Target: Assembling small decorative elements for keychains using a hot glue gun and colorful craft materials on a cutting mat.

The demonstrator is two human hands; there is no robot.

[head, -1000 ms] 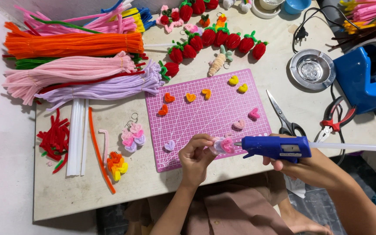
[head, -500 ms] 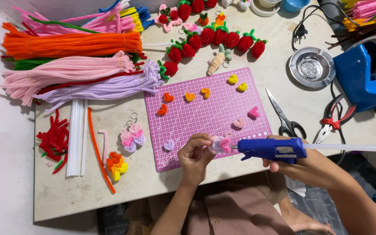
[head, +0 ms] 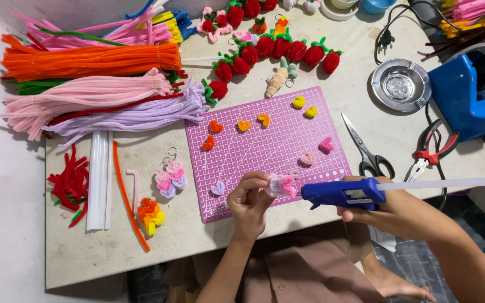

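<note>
Left hand (head: 248,201) grip: pinching a small pink-and-lilac heart cluster (head: 282,184) at the purple mat's (head: 265,151) 6 o'clock edge. Right hand (head: 391,209) grip: clenched on a blue glue gun (head: 343,193), nozzle pointing to 9 o'clock, tip touching the cluster. Loose hearts lie on the mat. Scissors (head: 366,148) at 3 o'clock of the mat. Pipe cleaner bundles (head: 94,84) at 10 o'clock on the surface (head: 141,235).

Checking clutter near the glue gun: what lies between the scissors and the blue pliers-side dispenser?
In the head view, red-handled pliers lie between the scissors and blue dispenser.
</note>
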